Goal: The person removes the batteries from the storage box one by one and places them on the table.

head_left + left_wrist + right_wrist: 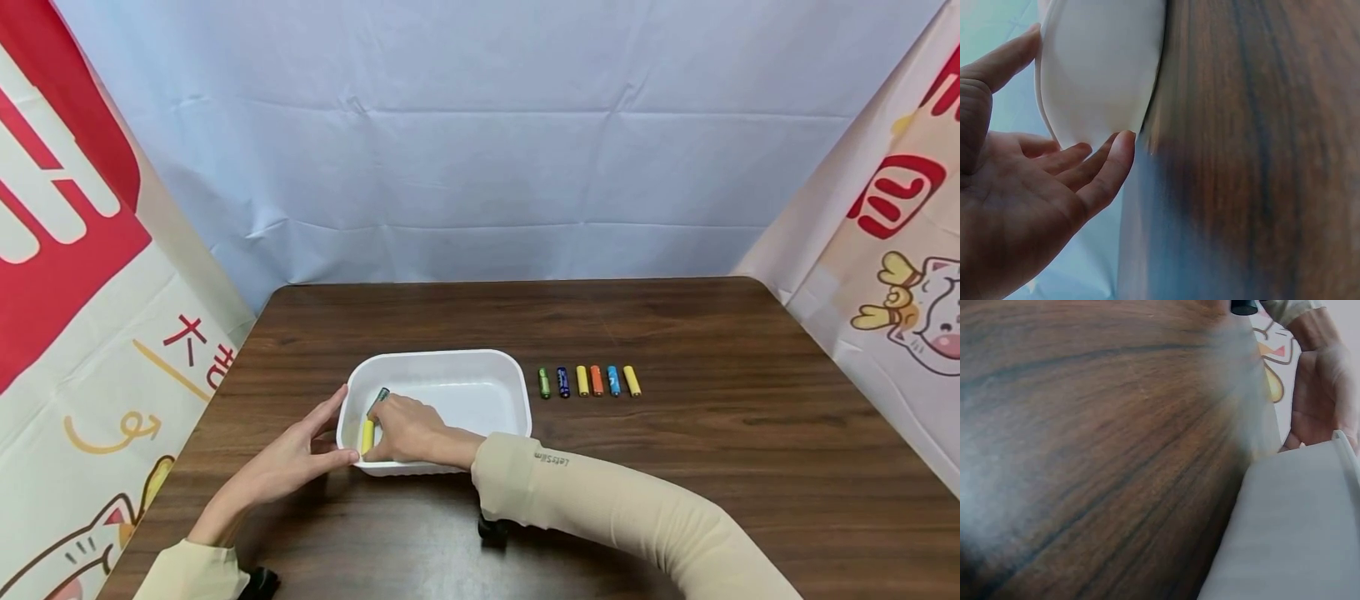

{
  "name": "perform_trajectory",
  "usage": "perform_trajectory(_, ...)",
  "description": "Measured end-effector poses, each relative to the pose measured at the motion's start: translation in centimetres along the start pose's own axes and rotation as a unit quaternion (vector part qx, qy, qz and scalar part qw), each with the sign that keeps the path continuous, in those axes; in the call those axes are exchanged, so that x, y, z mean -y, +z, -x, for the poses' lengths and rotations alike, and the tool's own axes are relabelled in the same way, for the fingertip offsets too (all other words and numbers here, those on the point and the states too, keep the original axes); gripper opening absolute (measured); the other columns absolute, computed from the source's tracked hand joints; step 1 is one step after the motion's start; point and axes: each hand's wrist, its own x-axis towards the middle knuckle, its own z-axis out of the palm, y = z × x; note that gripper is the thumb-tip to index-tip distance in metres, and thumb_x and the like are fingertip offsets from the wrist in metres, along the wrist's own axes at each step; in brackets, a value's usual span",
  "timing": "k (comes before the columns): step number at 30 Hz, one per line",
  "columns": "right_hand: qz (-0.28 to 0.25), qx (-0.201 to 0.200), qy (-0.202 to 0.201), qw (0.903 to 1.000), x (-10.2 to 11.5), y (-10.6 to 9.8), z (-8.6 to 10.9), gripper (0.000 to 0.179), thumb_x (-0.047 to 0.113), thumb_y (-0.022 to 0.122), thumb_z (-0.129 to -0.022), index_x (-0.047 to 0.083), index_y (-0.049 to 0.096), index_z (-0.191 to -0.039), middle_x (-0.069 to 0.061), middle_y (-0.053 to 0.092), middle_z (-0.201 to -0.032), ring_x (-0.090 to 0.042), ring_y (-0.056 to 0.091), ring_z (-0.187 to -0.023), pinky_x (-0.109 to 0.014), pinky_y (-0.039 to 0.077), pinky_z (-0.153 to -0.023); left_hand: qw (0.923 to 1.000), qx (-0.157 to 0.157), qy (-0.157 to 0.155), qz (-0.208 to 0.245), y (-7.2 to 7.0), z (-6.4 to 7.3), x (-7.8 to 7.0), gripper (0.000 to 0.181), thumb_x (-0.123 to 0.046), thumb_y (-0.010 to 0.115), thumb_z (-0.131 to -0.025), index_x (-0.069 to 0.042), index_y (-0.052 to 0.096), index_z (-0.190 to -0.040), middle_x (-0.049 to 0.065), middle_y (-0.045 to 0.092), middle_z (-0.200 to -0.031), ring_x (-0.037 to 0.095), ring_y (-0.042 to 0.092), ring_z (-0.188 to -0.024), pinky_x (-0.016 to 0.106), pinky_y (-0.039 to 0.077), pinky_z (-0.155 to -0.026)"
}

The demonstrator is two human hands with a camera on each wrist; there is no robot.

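A white plastic box (472, 408) stands on the dark wood table. My left hand (288, 458) rests against its left end, thumb at the front corner of the rim and the long fingers spread along the outer wall; in the left wrist view the left hand (1041, 175) has its fingers lightly bent. Inside the box my right hand (408, 427) reaches to the left end and pinches a yellow battery (367, 437) between thumb and fingers. A dark green battery (378, 402) lies just behind it, partly covered by the fingers. The right wrist view shows only the box's outer wall (1291, 531) and the left hand.
Right of the box stands a row of batteries: a green one (544, 383), a dark blue one (563, 382), a yellow one (582, 381), an orange one (597, 381), a light blue one (614, 381) and another yellow one (632, 381). Cloth (480, 167) hangs behind the table.
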Motion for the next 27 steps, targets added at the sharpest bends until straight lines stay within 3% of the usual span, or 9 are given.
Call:
perform_trajectory(5, -0.026, -0.004, 0.006, 0.9996, 0.1, -0.5, 0.1, 0.03, 0.046, 0.076, -0.066, 0.021, 0.059, -0.066, 0.008, 0.051, -0.064, -0.008, 0.046, -0.058, -0.026, 0.039, -0.045, 1.0, -0.003, -0.005, -0.004, -0.1, -0.1, 0.1, 0.09, -0.035, 0.07, -0.083, -0.019, 0.012, -0.151, 0.01, 0.025, -0.149, 0.029, 0.039, -0.126, 0.038, 0.045, -0.09)
perform_trajectory(10, -0.077, -0.008, 0.022, 0.9968, -0.1, -1.8, 0.6, 0.026, 0.039, 0.074, -0.065, 0.019, 0.059, -0.072, 0.009, 0.049, -0.063, -0.006, 0.044, -0.056, -0.024, 0.037, -0.046, 0.9998, -0.004, -0.012, -0.017, -0.3, -0.2, 0.2, 0.09, -0.037, 0.069, -0.084, -0.022, 0.011, -0.151, 0.008, 0.024, -0.15, 0.027, 0.041, -0.124, 0.039, 0.045, -0.089)
perform_trajectory(13, -0.102, -0.03, 0.013, 0.9942, -0.9, -3.1, 1.1, 0.023, 0.033, 0.072, -0.064, 0.017, 0.059, -0.073, 0.009, 0.044, -0.058, -0.005, 0.039, -0.052, -0.021, 0.032, -0.045, 0.9997, -0.003, -0.017, -0.017, -0.3, -0.2, 0.2, 0.09, -0.037, 0.069, -0.083, -0.022, 0.012, -0.151, 0.007, 0.025, -0.149, 0.025, 0.042, -0.123, 0.038, 0.045, -0.089)
perform_trajectory(18, -0.143, -0.083, -0.024, 0.986, -3.3, -6.9, 2.8, 0.025, 0.028, 0.071, -0.065, 0.013, 0.065, -0.085, 0.007, 0.054, -0.07, -0.005, 0.046, -0.063, -0.019, 0.038, -0.054, 0.9997, -0.004, -0.019, -0.014, -0.3, -0.2, 0.1, 0.09, -0.037, 0.07, -0.083, -0.022, 0.013, -0.151, 0.007, 0.024, -0.15, 0.026, 0.044, -0.122, 0.039, 0.045, -0.089)
perform_trajectory(22, -0.179, -0.097, -0.035, 0.9784, -6.0, -10.8, 4.9, 0.034, 0.025, 0.072, -0.069, 0.011, 0.064, -0.099, 0.002, 0.06, -0.085, -0.009, 0.053, -0.075, -0.023, 0.045, -0.065, 0.9997, -0.007, -0.02, -0.014, -0.2, -0.2, 0.0, 0.09, -0.037, 0.069, -0.083, -0.022, 0.013, -0.151, 0.009, 0.022, -0.15, 0.028, 0.044, -0.121, 0.04, 0.045, -0.089)
perform_trajectory(27, -0.193, -0.112, -0.047, 0.9736, -10.2, -15.1, 8.2, 0.033, 0.019, 0.072, -0.073, 0.012, 0.063, -0.104, 0.0, 0.061, -0.085, -0.013, 0.055, -0.076, -0.028, 0.048, -0.066, 0.9997, -0.004, -0.024, -0.007, -0.1, 0.0, 0.0, 0.09, -0.036, 0.07, -0.083, -0.02, 0.013, -0.151, 0.01, 0.021, -0.15, 0.029, 0.042, -0.123, 0.04, 0.044, -0.09)
